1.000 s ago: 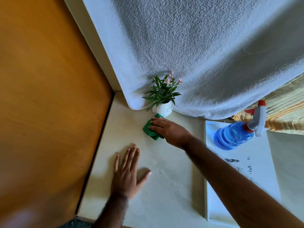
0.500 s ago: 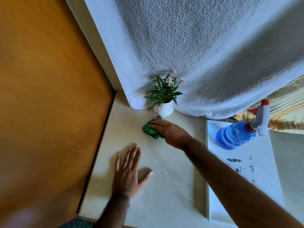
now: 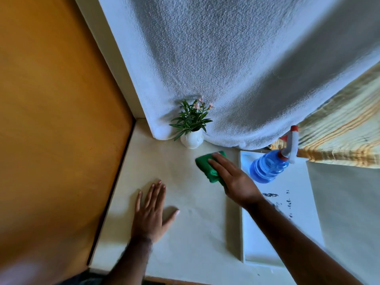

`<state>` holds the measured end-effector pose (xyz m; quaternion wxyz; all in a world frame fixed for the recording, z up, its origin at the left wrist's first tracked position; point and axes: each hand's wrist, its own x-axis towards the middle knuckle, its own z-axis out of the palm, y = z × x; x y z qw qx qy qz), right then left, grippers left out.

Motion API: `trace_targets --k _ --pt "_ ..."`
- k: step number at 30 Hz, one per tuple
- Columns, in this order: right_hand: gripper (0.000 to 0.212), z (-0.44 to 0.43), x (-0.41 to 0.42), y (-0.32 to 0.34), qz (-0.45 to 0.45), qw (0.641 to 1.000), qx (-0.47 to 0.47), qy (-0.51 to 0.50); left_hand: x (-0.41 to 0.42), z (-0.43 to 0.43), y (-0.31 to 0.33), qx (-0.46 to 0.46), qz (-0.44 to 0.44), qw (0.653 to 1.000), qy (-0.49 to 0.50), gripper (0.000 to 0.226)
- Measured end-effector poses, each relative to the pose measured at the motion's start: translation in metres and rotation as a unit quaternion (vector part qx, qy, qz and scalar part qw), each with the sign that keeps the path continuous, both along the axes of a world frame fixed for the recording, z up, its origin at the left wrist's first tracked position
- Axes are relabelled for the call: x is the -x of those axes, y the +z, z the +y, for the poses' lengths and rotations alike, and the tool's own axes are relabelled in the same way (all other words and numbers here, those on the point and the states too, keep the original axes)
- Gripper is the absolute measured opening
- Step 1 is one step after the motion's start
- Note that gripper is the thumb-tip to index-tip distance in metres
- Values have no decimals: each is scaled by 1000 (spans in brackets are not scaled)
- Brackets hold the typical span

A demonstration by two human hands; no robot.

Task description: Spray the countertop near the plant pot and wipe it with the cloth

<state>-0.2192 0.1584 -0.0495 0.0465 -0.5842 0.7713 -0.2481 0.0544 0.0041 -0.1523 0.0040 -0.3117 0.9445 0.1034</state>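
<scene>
No brand or label could be read anywhere. The only marks were dark, smeared blotches printed on the white tray (image 3: pixel 267 243) at the right, too blurred to make out as letters.

By count there were two hands, one cloth, one spray bottle, one plant pot, one tray and two hanging fabrics.

The right hand (image 3: pixel 234 177) lay palm down on the green cloth (image 3: pixel 203 163), its fingers (image 3: pixel 218 159) stretched out flat and pressing the cloth to the pale tabletop (image 3: pixel 185 233) rather than curled round it. The cloth was folded and sat just in front and to the right of the plant pot (image 3: pixel 191 139), near it but not touching, and just left of the tray's edge.

The left hand (image 3: pixel 152 212) rested flat on the tabletop with its fingers spread and held nothing. It was well apart from the cloth, nearer the orange panel (image 3: pixel 57 120) on the left.

The small white plant pot stood upright against the hanging white towel (image 3: pixel 236 68), holding green leaves and a few pink flowers.

The blue spray bottle (image 3: pixel 269 167), with a white trigger head and red nozzle, stood on the far end of the tray, just right of the right hand. Behind it hung a yellow striped fabric (image 3: pixel 339 136).
</scene>
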Motion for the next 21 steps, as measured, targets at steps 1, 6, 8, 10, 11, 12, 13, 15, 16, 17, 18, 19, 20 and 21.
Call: trace_targets --k 1,6,8,10,11,12,13,15,16,17,18,19,20,21 --pt "54 22 -3 -4 4 1000 -2 -22 0 0 2 -2 3 1000 -3 95" --pt "68 123 -25 -37 19 985 -55 -165 0 2 3 -1 6 1000 -8 92" --pt "76 150 -32 -49 30 977 -85 -195 0 4 2 5 8 1000 -9 91" --pt "82 165 -33 -58 42 973 -96 -207 2 4 2 8 13 1000 -7 91" --pt "83 168 -33 -60 43 972 -97 -210 2 4 2 7 14 1000 -9 91" --pt "84 169 -33 -61 48 971 -99 -210 2 5 0 22 24 999 -7 91" --pt "85 169 -33 -62 47 972 -103 -204 2 6 0 31 29 999 -9 91" --pt "86 171 -31 -63 41 976 -115 -180 2 6 1 43 36 998 -13 90" --pt "82 173 -32 -65 45 977 -125 -167 2 6 -1 53 42 998 -17 89" --pt "77 175 -35 -67 54 977 -134 -157 2 7 -1 55 40 998 -18 89" --pt "75 177 -37 -67 67 976 -144 -153 2 7 -1 58 39 997 -17 89" --pt "78 178 -38 -68 70 973 -158 -153 2 6 -2 53 35 998 -18 89" --pt "82 177 -39 -67 70 972 -169 -151 1 6 -3 56 33 998 -20 89" --pt "86 178 -39 -69 73 970 -176 -149 1 7 -1 47 23 998 -22 89"
